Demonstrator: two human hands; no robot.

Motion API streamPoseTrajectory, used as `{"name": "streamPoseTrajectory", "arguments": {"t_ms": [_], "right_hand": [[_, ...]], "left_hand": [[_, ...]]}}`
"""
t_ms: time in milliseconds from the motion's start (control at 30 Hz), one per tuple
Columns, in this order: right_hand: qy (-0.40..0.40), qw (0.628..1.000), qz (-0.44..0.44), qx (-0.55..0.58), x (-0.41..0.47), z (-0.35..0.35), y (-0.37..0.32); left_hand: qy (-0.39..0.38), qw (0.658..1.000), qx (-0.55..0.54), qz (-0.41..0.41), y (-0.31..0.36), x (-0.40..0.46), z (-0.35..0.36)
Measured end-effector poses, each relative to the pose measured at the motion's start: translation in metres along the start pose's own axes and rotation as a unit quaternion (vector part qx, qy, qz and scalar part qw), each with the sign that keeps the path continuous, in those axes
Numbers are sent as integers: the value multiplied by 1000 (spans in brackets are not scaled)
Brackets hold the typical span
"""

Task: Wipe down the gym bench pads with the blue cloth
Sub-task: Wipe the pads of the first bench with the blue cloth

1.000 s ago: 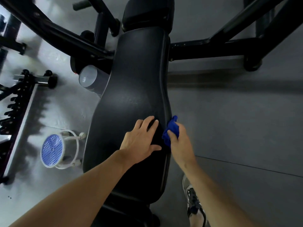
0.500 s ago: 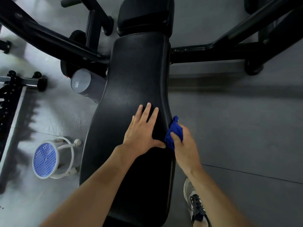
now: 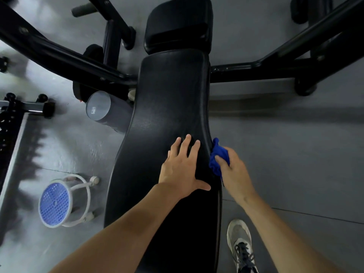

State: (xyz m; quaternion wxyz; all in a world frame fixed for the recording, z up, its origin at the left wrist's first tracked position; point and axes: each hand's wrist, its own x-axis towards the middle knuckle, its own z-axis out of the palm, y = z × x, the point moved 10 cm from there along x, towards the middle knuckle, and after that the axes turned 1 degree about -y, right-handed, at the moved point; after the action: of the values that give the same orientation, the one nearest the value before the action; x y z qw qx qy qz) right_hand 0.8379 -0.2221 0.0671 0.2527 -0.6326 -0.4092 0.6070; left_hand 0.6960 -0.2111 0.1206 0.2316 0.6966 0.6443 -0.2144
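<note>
A long black bench pad (image 3: pixel 167 107) runs up the middle of the view, with a smaller black seat pad (image 3: pixel 179 22) beyond its far end. My left hand (image 3: pixel 182 168) lies flat on the long pad, fingers straight and spread. My right hand (image 3: pixel 233 172) grips the bunched blue cloth (image 3: pixel 217 157) and holds it against the pad's right side edge, just right of my left hand. Part of the cloth is hidden in my fingers.
Black frame tubes (image 3: pixel 65 56) cross behind the bench on the left and frame tubes (image 3: pixel 275 67) on the right. A grey roller (image 3: pixel 102 109) and a small white-and-blue fan (image 3: pixel 59 201) sit on the floor to the left. My shoe (image 3: pixel 240 245) stands right of the bench.
My left hand has flattened and slid a little farther up the pad. My right hand with the cloth stays at the pad's right edge, shifted slightly along it.
</note>
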Motion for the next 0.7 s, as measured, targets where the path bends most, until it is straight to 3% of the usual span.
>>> {"name": "streamPoseTrajectory", "arguments": {"t_ms": [200,333,533,700], "right_hand": [[51,998,-9,31,67,4,-44],[102,992,-20,68,46,-4,-35],[19,999,-36,27,-7,-7,-6],[-1,999,-48,-15,40,-1,-23]], "left_hand": [[-8,1000,7,-2,1,0,3],[-6,1000,6,-1,1,-1,2],[-21,1000,5,-1,2,2,0],[59,998,6,-8,0,9,-18]]}}
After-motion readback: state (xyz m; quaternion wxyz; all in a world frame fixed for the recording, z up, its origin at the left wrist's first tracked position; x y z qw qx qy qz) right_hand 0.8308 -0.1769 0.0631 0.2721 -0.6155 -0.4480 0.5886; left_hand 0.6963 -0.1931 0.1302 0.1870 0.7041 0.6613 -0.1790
